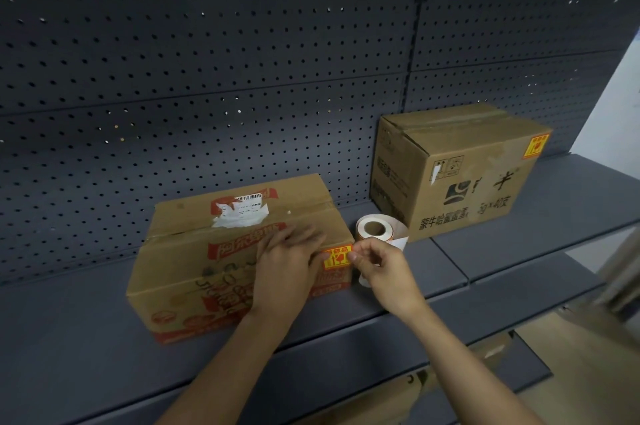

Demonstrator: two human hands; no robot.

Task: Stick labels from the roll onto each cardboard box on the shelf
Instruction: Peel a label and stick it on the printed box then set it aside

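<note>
Label: found red and yellow, at the upper right corner of the low box, on its front face.

Noted right hand pinching the label's right edge between thumb and forefinger, other fingers curled.

Noted left hand laid flat with fingers straight and close together. It pressed on the low box's top front edge, just at 9 o'clock of the label. Fingertips blurred; could not tell whether touching the label itself.

Judged step in hand: laying the label onto the low box, right edge not yet let go.

Judged next move: release the pinch and rub the label flat toward 3 o'clock. Would call for light, even pressure to avoid a crease or a lifted corner.

Recorded roll lying on its side at 1 o'clock of the right hand, between the two boxes. Saw a white backing strip trailing from it down toward that hand.

Recorded tall box at 2 o'clock of the low box, apart from it. Saw a second label already at its upper right corner. Judged task near its end for the boxes in view.

Surface: dark grey metal shelf, matt, with a seam at 4 o'clock of the roll.

Behind it: perforated back panel of the same grey, with light specks showing through some holes.

At 5 o'clock of the frame, below the shelf: more cardboard, blurred.

At 3 o'clock edge: a pale wall.
</note>
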